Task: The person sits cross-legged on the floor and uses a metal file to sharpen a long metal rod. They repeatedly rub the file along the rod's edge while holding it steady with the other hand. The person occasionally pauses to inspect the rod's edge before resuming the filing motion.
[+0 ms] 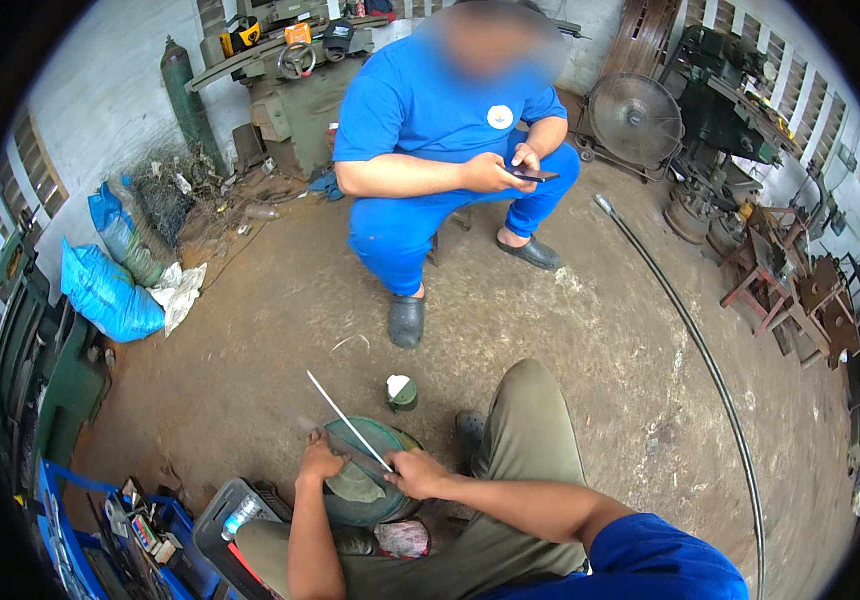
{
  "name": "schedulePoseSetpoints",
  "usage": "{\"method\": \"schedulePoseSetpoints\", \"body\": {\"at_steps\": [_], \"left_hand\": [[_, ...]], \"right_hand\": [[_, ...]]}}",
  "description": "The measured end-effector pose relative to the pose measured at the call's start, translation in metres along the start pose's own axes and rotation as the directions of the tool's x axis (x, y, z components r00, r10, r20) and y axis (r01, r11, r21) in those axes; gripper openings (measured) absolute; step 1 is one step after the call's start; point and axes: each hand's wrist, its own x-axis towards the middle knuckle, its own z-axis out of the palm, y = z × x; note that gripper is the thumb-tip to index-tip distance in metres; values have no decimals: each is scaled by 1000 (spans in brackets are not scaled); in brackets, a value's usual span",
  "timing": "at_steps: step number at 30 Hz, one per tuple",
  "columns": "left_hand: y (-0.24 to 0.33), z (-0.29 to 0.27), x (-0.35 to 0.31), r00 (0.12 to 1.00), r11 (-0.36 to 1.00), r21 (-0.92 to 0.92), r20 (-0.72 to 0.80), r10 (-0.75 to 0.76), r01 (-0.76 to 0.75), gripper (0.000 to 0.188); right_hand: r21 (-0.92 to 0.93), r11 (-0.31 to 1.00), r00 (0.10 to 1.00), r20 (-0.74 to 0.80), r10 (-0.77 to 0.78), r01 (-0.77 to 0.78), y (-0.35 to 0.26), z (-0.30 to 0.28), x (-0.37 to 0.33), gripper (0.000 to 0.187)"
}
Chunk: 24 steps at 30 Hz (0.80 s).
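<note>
My right hand (417,474) is closed on the lower end of a thin white strip (348,421), which slants up and to the left. My left hand (322,457) is closed beside it. A blurred, dark, flat blade-like piece (362,459) runs between both hands; its kind is unclear. Under the hands is a round green-rimmed object (387,432) between my legs, with a grey-green piece of material (355,485) on it. Just beyond stands a small green tin (402,394) with something white on top.
A seated person (440,130) in blue holds a phone (533,175) ahead. A long black pipe (692,325) curves over the floor at right. At lower left are a blue tool box (175,520) and a grey tray with a bottle (240,516). Blue sacks (110,292) lie left.
</note>
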Motion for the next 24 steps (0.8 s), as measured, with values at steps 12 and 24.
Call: {"method": "schedulePoseSetpoints", "body": {"at_steps": [12,24], "left_hand": [[-4,1,3,999,999,-27,30,-20,20,96],[-12,5,9,983,983,9,18,-185,185,96]], "right_hand": [[13,999,999,7,-32,32,-2,2,0,20],[-29,999,1000,24,-18,19,-2,-1,-2,18]]}}
